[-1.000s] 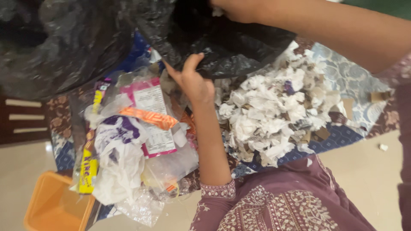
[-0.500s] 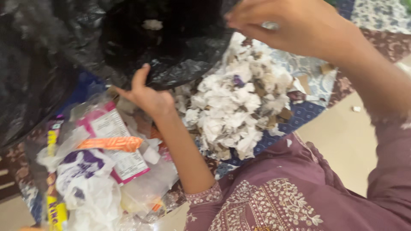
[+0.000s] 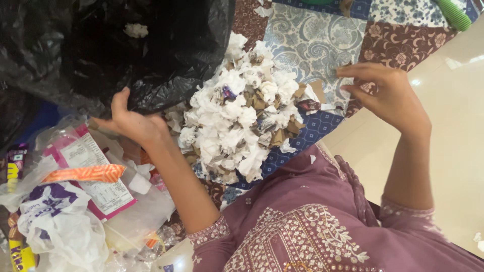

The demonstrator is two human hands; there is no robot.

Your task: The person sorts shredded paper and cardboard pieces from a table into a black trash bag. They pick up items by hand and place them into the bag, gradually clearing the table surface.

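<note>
Currently left hand (image 3: 132,123) grips the lower edge of the black garbage bag (image 3: 116,50), fingers curled and pinching the plastic, thumb raised; bag mouth faces the heap of crumpled white tissues and brown paper scraps (image 3: 242,121), touching its left side. One white wad (image 3: 136,30) sits inside the bag. Right hand (image 3: 388,95) hovers over the patchwork quilt (image 3: 322,40) just right of the heap, fingers loosely spread and bent, holding nothing. Pile of plastic wrappers and packets (image 3: 85,201) lies below the left hand. Tiled floor (image 3: 454,121) at right.
</note>
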